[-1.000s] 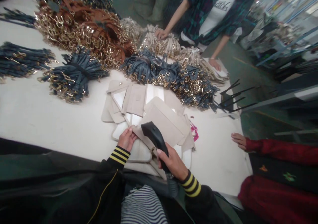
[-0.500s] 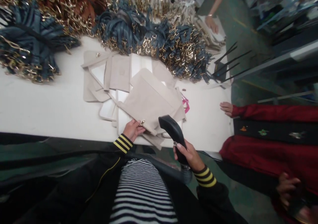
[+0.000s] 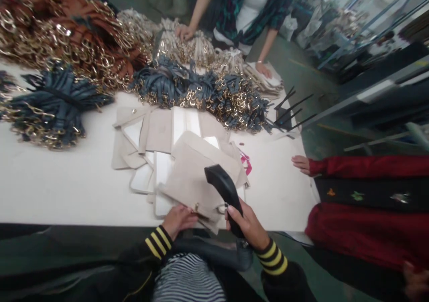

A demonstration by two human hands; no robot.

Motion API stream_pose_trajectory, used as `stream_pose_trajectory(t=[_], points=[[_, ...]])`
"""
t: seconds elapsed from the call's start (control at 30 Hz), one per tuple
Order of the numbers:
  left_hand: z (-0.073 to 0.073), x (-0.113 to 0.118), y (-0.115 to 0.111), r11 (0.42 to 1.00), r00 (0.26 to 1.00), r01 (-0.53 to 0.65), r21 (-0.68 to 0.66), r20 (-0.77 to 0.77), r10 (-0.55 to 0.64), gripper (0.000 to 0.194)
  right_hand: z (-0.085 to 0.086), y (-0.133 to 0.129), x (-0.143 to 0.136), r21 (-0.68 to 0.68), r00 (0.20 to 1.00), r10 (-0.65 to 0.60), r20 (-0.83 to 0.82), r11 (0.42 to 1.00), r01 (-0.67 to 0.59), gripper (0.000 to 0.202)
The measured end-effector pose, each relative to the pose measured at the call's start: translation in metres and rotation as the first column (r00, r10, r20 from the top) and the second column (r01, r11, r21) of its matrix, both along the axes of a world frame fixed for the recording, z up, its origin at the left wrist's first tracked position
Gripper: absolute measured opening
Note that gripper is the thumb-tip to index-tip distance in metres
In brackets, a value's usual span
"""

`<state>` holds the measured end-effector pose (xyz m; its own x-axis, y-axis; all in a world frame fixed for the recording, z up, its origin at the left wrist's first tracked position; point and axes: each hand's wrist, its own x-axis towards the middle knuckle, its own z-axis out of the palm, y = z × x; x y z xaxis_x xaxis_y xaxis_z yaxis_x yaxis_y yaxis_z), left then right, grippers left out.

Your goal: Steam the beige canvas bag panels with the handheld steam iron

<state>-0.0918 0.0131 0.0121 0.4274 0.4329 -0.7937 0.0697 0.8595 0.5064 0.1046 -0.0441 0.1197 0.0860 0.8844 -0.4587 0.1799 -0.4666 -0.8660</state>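
Note:
My right hand is wrapped round the handle of a black curved nozzle, which is joined to a thick dark hose. The nozzle's tip hangs over a beige leather bag piece on the table. My left hand pinches the near edge of this piece, close to a small gold clasp. Under and behind it lie more beige pieces and white sheets, overlapping in a loose pile.
Bundles of blue straps with gold clips line the table's far side, beside brown straps and cream ones. A black rack stands at the right edge. One co-worker's hand rests on stacked pieces; a red sleeve reaches in right.
The view has tilted up, so the table sits lower and a co-worker across it shows. My right hand has brought the nozzle left, further over the bag piece. The left hand keeps its edge.

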Motion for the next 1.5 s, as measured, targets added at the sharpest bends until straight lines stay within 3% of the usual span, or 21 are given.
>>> stream_pose_trajectory(t=[0.07, 0.1, 0.13, 0.17, 0.23, 0.27, 0.3, 0.37, 0.47, 0.63, 0.73, 0.8, 0.97, 1.2, 1.33, 1.43, 1.5], points=[[0.005, -0.008, -0.001, 0.931, 0.934, 0.358, 0.075, -0.049, -0.355, 0.029, 0.002, 0.025, -0.002, 0.015, 0.999, -0.038, -0.004, 0.999, 0.038, 0.031], [0.010, -0.012, 0.005, 0.870, 0.890, 0.455, 0.190, -0.114, -0.441, 0.031, 0.002, 0.036, -0.005, 0.010, 0.999, -0.042, -0.009, 0.999, 0.042, 0.032], [0.015, -0.015, 0.016, 0.806, 0.877, 0.480, 0.346, -0.211, -0.431, 0.030, 0.001, 0.046, -0.008, 0.001, 0.999, -0.038, -0.010, 0.999, 0.038, 0.032], [0.021, -0.017, 0.032, 0.730, 0.892, 0.448, 0.516, -0.313, -0.326, 0.028, -0.001, 0.054, -0.012, -0.012, 1.000, -0.026, -0.008, 1.000, 0.025, 0.032], [0.028, -0.018, 0.073, 0.531, 0.909, 0.336, 0.778, -0.415, 0.034, 0.022, -0.005, 0.063, -0.020, -0.041, 1.000, 0.020, 0.007, 0.999, -0.019, 0.032], [0.030, -0.017, 0.095, 0.459, 0.890, 0.310, 0.833, -0.424, 0.167, 0.021, -0.008, 0.065, -0.024, -0.052, 0.999, 0.044, 0.016, 0.998, -0.043, 0.031], [0.030, -0.014, 0.116, 0.432, 0.869, 0.308, 0.848, -0.435, 0.235, 0.020, -0.010, 0.066, -0.028, -0.061, 0.998, 0.064, 0.025, 0.996, -0.062, 0.030], [0.025, -0.007, 0.149, 0.474, 0.850, 0.328, 0.817, -0.475, 0.230, 0.013, -0.012, 0.065, -0.034, -0.072, 0.994, 0.095, 0.047, 0.993, -0.092, 0.028], [0.016, 0.002, 0.174, 0.590, 0.871, 0.265, 0.763, -0.452, 0.193, 0.010, -0.012, 0.067, -0.040, -0.080, 0.988, 0.131, 0.083, 0.989, -0.124, 0.025], [0.012, 0.001, 0.175, 0.765, 0.963, 0.027, 0.643, -0.222, 0.153, 0.016, -0.004, 0.074, -0.045, -0.103, 0.980, 0.155, 0.128, 0.984, -0.142, 0.021], [0.019, 0.001, 0.171, 0.869, 0.988, -0.090, 0.486, -0.068, 0.140, 0.013, 0.007, 0.075, -0.048, -0.130, 0.976, 0.152, 0.155, 0.983, -0.132, 0.021], [0.027, 0.003, 0.168, 0.907, 0.982, -0.182, 0.381, 0.019, 0.189, 0.017, 0.016, 0.074, -0.050, -0.138, 0.964, 0.159, 0.211, 0.982, -0.132, 0.025], [0.045, 0.012, 0.156, 0.899, 0.946, -0.321, 0.297, 0.140, 0.291, 0.028, 0.035, 0.075, -0.056, -0.155, 0.926, 0.150, 0.347, 0.983, -0.101, 0.037], [0.053, 0.021, 0.145, 0.885, 0.941, -0.330, 0.329, 0.188, 0.281, 0.034, 0.044, 0.074, -0.058, -0.061, 0.947, 0.048, 0.318, 0.998, -0.030, 0.030], [0.047, 0.020, 0.151, 0.868, 0.926, -0.377, 0.323, 0.111, 0.360, 0.028, 0.036, 0.062, -0.041, -0.030, 0.983, -0.045, 0.178, 0.998, 0.051, 0.024], [0.039, 0.014, 0.157, 0.820, 0.869, -0.469, 0.328, 0.003, 0.496, 0.020, 0.023, 0.038, -0.015, 0.011, 0.976, -0.216, 0.021, 0.976, 0.216, 0.028], [0.035, 0.008, 0.159, 0.798, 0.833, -0.506, 0.327, -0.055, 0.550, 0.016, 0.011, 0.018, 0.005, 0.004, 0.927, -0.373, -0.041, 0.928, 0.373, 0.034]])
